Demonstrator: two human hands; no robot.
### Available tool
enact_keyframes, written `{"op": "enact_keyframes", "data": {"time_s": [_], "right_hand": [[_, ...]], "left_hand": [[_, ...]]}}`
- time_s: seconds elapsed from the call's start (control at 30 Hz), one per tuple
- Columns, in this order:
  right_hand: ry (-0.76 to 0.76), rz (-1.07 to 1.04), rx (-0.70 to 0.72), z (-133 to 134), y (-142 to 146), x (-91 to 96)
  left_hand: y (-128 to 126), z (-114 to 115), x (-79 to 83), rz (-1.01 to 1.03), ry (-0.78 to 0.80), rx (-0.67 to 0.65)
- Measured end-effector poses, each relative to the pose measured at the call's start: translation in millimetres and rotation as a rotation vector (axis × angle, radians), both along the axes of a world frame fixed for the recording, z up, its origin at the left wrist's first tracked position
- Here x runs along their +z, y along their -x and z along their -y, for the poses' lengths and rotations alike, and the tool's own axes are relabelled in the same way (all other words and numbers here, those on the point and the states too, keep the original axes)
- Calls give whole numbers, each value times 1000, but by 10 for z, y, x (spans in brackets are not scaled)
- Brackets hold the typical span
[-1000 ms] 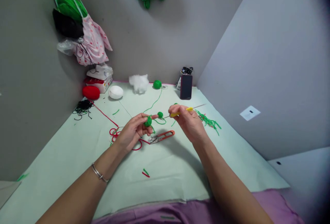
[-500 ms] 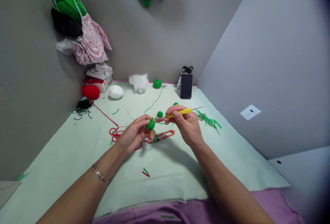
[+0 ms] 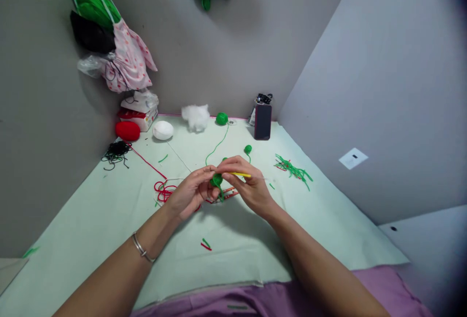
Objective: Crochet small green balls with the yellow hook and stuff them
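Note:
Pinched in my left hand [image 3: 195, 188] is a small green crocheted ball [image 3: 216, 180], with a strand of green yarn hanging from it. My right hand [image 3: 248, 185] grips a crochet hook [image 3: 241, 174] by its yellow handle. Both hands meet at the ball, and the hook's working tip is hidden by the fingers. Under the hands lie orange-handled thread snips [image 3: 229, 193], partly covered. A loose tangle of red yarn [image 3: 164, 191] lies left of my left hand.
Along the back stand a red yarn ball [image 3: 127, 131], a white yarn ball [image 3: 163, 131], white stuffing [image 3: 196, 117], a green yarn ball [image 3: 221, 118] and a phone [image 3: 263, 122]. Green yarn scraps [image 3: 294, 170] lie right; black yarn [image 3: 116, 152] lies left. A pink dotted bag [image 3: 129, 59] hangs on the wall.
My right hand has moved left and in to the green ball, bringing the crochet hook against it. The hook's handle now shows less. My left hand stays nearly in place.

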State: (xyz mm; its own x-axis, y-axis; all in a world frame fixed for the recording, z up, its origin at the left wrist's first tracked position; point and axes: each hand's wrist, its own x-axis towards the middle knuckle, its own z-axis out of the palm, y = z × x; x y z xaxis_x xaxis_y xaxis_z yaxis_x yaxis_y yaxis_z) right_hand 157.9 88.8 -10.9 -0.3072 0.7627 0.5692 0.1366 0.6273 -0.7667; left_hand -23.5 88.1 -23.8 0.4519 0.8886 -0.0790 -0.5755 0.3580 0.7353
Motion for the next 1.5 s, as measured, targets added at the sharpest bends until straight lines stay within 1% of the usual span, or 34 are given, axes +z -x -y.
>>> {"op": "enact_keyframes", "data": {"time_s": [0.1,0.17,0.3,0.4,0.5,0.57,0.63,0.7,0.77,0.8,0.83,0.9,1.0,1.03,1.07,1.1,1.13,1.17,1.2,1.23,1.3,1.33,1.4,1.43,1.47,1.5], "right_hand": [[-160,145,-1,-8,16,-44],[-220,213,-16,-12,24,-68],[-245,236,-32,-7,32,-104],[-223,188,-44,11,37,-101],[-133,69,-60,26,37,-60],[-6,-45,-74,18,28,-20],[137,-157,-74,-9,4,16],[244,-231,-76,-49,-38,40],[314,-266,-84,-83,-93,64],[349,-284,-82,-92,-121,83],[388,-307,-72,-92,-145,111],[477,-358,-25,-58,-176,200],[591,-410,67,69,-178,382],[611,-427,88,123,-173,438],[624,-442,100,178,-169,482],[634,-457,102,230,-167,512],[644,-471,95,279,-168,525],[656,-483,82,321,-172,521],[670,-494,68,357,-178,504],[685,-503,56,385,-186,475],[714,-507,49,426,-201,401],[723,-501,50,441,-206,363],[718,-471,53,472,-204,300],[703,-451,54,492,-198,278],[679,-434,55,518,-188,264],[650,-417,60,549,-176,258]], "left_hand": [[-18,-13,-36,48,13,56],[-25,-19,-50,63,20,69],[-23,-22,-54,63,12,72],[-26,-27,-63,33,-17,61],[-51,-18,-102,-56,-62,16],[-70,6,-126,-153,-113,-15],[-64,36,-112,-261,-195,-52],[-7,52,-33,-368,-304,-113],[109,40,107,-474,-424,-170],[184,25,192,-526,-477,-154],[261,10,281,-584,-522,-107],[395,-4,456,-694,-592,22],[472,64,675,-808,-685,154],[462,108,728,-882,-759,211],[441,155,769,-931,-824,302],[417,201,795,-975,-893,422],[398,240,804,-1028,-960,530],[391,270,794,-1077,-1011,599],[399,290,768,-1128,-1052,612],[423,300,729,-1176,-1076,580],[509,305,640,-1221,-1076,396],[558,309,607,-1223,-1053,367],[621,336,588,-1251,-988,362],[619,360,602,-1259,-969,391],[590,388,623,-1233,-957,445],[533,418,641,-1181,-933,471]]}}
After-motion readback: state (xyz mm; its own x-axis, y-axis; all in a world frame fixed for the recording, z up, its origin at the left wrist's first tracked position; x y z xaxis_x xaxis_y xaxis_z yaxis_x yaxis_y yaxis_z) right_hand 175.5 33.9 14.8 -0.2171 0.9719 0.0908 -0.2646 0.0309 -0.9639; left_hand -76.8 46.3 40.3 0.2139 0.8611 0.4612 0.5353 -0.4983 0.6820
